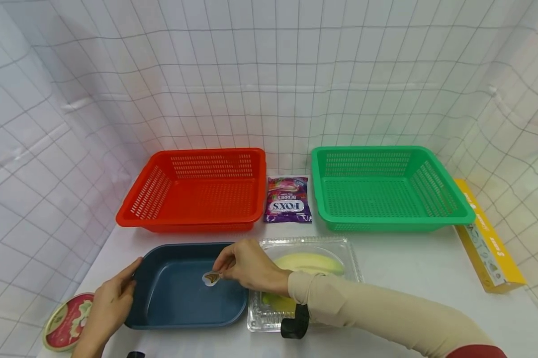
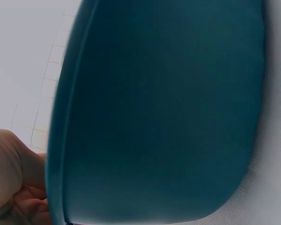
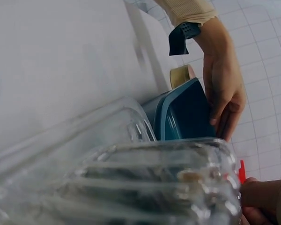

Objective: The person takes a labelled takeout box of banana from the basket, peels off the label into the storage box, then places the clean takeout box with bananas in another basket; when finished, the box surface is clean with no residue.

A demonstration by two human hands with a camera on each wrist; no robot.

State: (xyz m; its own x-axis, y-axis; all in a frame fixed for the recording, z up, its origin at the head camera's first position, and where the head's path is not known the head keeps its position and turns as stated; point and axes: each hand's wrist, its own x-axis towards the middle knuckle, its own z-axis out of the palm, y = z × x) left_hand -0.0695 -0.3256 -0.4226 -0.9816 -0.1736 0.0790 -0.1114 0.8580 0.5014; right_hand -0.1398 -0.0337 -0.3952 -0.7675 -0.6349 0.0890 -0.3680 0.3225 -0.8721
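Observation:
Over the inside of a dark blue plastic basin [image 1: 193, 318], my right hand [image 1: 253, 266] pinches a small oval piece [image 1: 211, 278] with a pale edge and brown pattern, perhaps a sticker. My left hand [image 1: 110, 303] holds the basin's left rim. The left wrist view shows the basin wall [image 2: 159, 112] up close, with part of the left hand [image 2: 14, 178] at its rim. Beneath my right forearm lies a clear plastic box [image 1: 351, 258] with long pale yellow-green food [image 1: 311, 262] inside, partly hidden by the arm. The right wrist view shows that box [image 3: 145, 173] large and blurred.
Behind the basin stands a red basket [image 1: 188, 223], and a green basket [image 1: 394, 223] is at the back right. A purple Fox's Berries packet [image 1: 288, 199] lies between them. A yellow box [image 1: 488, 238] sits at far right, a round red-and-green tin [image 1: 67, 323] at left.

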